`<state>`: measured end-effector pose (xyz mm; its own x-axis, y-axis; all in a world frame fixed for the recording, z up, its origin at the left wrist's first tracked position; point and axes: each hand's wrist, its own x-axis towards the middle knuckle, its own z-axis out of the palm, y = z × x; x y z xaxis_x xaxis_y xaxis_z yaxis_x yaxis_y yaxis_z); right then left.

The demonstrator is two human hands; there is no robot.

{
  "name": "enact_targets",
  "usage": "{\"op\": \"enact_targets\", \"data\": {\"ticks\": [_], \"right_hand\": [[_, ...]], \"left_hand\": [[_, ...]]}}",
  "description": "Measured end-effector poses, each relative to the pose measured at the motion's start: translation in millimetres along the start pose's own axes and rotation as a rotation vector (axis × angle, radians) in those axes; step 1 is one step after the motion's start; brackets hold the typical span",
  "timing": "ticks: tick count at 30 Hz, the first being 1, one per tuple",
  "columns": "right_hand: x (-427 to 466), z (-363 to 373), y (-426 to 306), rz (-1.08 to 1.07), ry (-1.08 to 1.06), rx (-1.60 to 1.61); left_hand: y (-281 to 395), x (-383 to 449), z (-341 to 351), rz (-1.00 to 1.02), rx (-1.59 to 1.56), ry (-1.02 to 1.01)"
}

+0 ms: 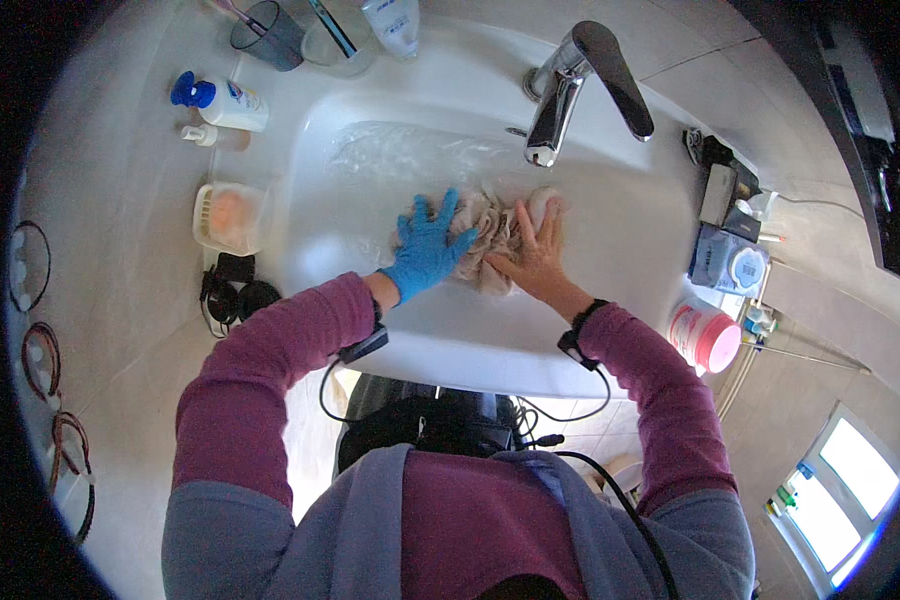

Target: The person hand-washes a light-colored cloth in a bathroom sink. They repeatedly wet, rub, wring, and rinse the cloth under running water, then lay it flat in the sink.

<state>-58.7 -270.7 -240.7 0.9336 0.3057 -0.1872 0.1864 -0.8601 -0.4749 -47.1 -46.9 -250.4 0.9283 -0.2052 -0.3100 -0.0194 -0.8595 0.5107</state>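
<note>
A wet, crumpled beige-brown cloth (487,232) lies in the basin of a white washbasin (615,247), in shallow rippling water (412,150). My left hand (426,251), in a blue glove, rests flat against the cloth's left side with its fingers spread. Bare, my right hand (532,251) presses on the cloth's right side, thumb and fingers apart. A pale rounded lump (546,196) shows by the right fingertips; whether it is soap or a fold of cloth I cannot tell. Above and right of the hands stands a chrome mixer tap (559,112).
Along the left rim stand a pump bottle (232,103), a small foam bottle (217,136) and a soap dish (229,217). Cups with toothbrushes (268,34) and a tube (394,26) stand behind. A wipes pack (727,262) and a pink-lidded tub (705,335) are at the right.
</note>
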Motion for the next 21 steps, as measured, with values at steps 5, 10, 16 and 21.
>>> {"op": "enact_targets", "data": {"ticks": [5, 10, 16, 21], "right_hand": [[24.7, 15.7, -4.5, -0.131, -0.009, -0.079], [51.4, 7.7, -6.8, -0.060, -0.086, -0.092], [88.3, 6.3, 2.9, -0.037, -0.196, -0.097], [105.0, 5.1, 3.2, -0.097, -0.079, -0.088]], "left_hand": [[14.6, 16.5, 9.8, 0.111, 0.120, -0.010], [13.1, 50.8, -4.1, 0.200, 0.067, -0.115], [8.2, 89.6, -0.5, 0.225, -0.029, -0.049], [1.3, 112.2, -4.2, 0.210, -0.316, -0.162]]}}
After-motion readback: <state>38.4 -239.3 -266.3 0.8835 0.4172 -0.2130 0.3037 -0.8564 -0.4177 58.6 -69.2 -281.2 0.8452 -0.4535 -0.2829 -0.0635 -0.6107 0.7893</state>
